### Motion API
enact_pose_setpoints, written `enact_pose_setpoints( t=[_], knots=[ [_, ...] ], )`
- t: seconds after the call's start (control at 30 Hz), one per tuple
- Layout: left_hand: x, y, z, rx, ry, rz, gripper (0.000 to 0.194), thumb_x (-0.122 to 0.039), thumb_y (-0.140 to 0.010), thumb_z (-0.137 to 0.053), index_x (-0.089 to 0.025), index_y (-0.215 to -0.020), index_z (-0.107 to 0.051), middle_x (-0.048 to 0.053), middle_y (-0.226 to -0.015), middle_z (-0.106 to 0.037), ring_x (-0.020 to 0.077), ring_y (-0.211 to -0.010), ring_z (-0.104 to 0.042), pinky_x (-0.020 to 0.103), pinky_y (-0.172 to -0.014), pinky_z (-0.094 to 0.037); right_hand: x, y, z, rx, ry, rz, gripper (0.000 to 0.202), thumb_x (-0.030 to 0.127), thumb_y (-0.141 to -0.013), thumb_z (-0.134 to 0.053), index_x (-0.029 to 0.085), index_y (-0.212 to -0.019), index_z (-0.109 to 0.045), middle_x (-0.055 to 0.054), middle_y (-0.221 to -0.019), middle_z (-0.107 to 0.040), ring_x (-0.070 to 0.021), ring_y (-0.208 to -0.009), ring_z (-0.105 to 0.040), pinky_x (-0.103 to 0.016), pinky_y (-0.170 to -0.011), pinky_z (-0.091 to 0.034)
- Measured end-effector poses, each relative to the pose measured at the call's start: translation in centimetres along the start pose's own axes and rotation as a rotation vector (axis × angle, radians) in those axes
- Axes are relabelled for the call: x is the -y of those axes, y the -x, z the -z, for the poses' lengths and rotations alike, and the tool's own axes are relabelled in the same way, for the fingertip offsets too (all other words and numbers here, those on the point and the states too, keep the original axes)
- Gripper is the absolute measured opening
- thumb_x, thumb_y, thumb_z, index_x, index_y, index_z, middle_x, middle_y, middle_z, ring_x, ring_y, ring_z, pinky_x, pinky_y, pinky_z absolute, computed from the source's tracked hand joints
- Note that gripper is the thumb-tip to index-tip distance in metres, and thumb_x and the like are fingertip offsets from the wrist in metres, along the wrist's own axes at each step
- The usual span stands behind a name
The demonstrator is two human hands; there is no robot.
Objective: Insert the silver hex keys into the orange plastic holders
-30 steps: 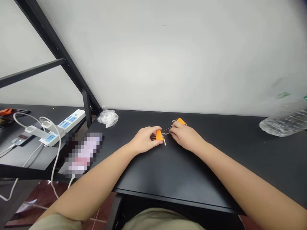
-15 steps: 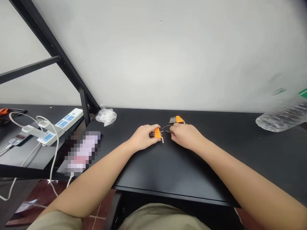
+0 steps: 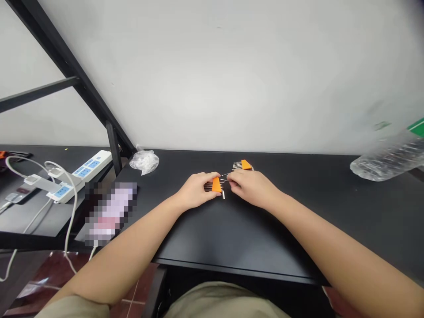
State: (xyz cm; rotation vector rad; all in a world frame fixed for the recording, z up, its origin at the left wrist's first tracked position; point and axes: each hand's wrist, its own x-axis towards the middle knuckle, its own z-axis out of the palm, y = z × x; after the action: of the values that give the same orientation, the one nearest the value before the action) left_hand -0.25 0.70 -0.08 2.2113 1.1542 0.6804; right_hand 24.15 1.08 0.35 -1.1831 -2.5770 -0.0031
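Note:
My left hand [image 3: 196, 190] grips an orange hex key holder [image 3: 216, 184] by its ends, low over the black table. Several hex keys stick out of it to the left under my fingers, and one short bent end shows at its lower right. My right hand [image 3: 247, 183] pinches a thin hex key [image 3: 225, 175], whose tip is at the upper right side of the holder. Whether the tip is inside a hole is too small to tell. Just behind my right hand lies a second orange hex key holder [image 3: 245, 164] with several keys in it, partly hidden by the hand.
A crumpled clear plastic bag [image 3: 144, 161] lies at the back left. A phone [image 3: 112, 214], blurred out, sits at the left edge with a cable. A white power strip [image 3: 82, 174] is on the neighbouring table. At right lies a clear plastic bottle [image 3: 384, 163]. Behind rises a white wall.
My right hand has moved left with the hex key, bringing its tip up to the holder. My left hand keeps its grip on the holder. The view has shifted slightly.

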Motion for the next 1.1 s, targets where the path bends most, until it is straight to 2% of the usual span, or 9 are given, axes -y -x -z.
enact_pose_setpoints(
  t=[0.13, 0.43, 0.87, 1.0, 1.1],
  knots=[
    [0.0, 0.1, 0.0, 0.007, -0.011, -0.013, 0.050, -0.036, -0.081, -0.077, -0.031, -0.130, -0.065, 0.002, -0.102, -0.068, 0.0195, -0.092, -0.066, 0.033, -0.088, -0.056, -0.3, 0.1, -0.1, -0.024, -0.101, 0.085, 0.016, 0.014, -0.097, -0.051, 0.021, -0.100, -0.066, -0.006, -0.095, -0.069, -0.0194, -0.084, -0.063, -0.030, -0.069, -0.044],
    [0.5, 0.2, -0.2, -0.015, 0.082, 0.029, 0.054, -0.032, -0.079, -0.079, -0.029, -0.130, -0.065, 0.002, -0.102, -0.066, 0.0167, -0.088, -0.068, 0.033, -0.090, -0.058, -0.3, 0.3, 0.9, -0.029, -0.165, 0.044, 0.028, 0.020, -0.104, -0.040, 0.019, -0.108, -0.068, -0.011, -0.106, -0.069, -0.0224, -0.094, -0.063, -0.035, -0.080, -0.049],
    [0.7, 0.2, -0.1, 0.000, 0.036, 0.029, 0.056, -0.042, -0.077, -0.081, -0.028, -0.130, -0.067, 0.005, -0.106, -0.067, 0.0195, -0.094, -0.066, 0.034, -0.090, -0.057, 0.0, 0.2, 1.4, 0.004, -0.272, 0.045, 0.027, 0.020, -0.103, -0.042, 0.020, -0.102, -0.069, -0.009, -0.099, -0.069, -0.0218, -0.090, -0.062, -0.035, -0.080, -0.049],
    [0.0, 0.3, 0.1, 0.032, 0.033, 0.009, 0.052, -0.040, -0.077, -0.081, -0.028, -0.126, -0.068, 0.005, -0.102, -0.065, 0.0196, -0.092, -0.064, 0.032, -0.084, -0.058, 0.9, 0.0, 1.8, -0.008, -0.393, 0.061, 0.023, 0.021, -0.101, -0.046, 0.020, -0.096, -0.068, -0.009, -0.095, -0.069, -0.0215, -0.087, -0.062, -0.037, -0.080, -0.049],
    [-0.3, 0.3, 0.2, 0.012, 0.052, -0.025, 0.049, -0.037, -0.077, -0.081, -0.028, -0.124, -0.069, 0.004, -0.099, -0.066, 0.0203, -0.094, -0.063, 0.033, -0.085, -0.058, 1.2, -0.2, 1.6, -0.028, -0.667, -0.019, 0.017, 0.025, -0.099, -0.051, 0.021, -0.096, -0.067, -0.008, -0.099, -0.069, -0.0200, -0.084, -0.063, -0.038, -0.079, -0.053]
  ],
)
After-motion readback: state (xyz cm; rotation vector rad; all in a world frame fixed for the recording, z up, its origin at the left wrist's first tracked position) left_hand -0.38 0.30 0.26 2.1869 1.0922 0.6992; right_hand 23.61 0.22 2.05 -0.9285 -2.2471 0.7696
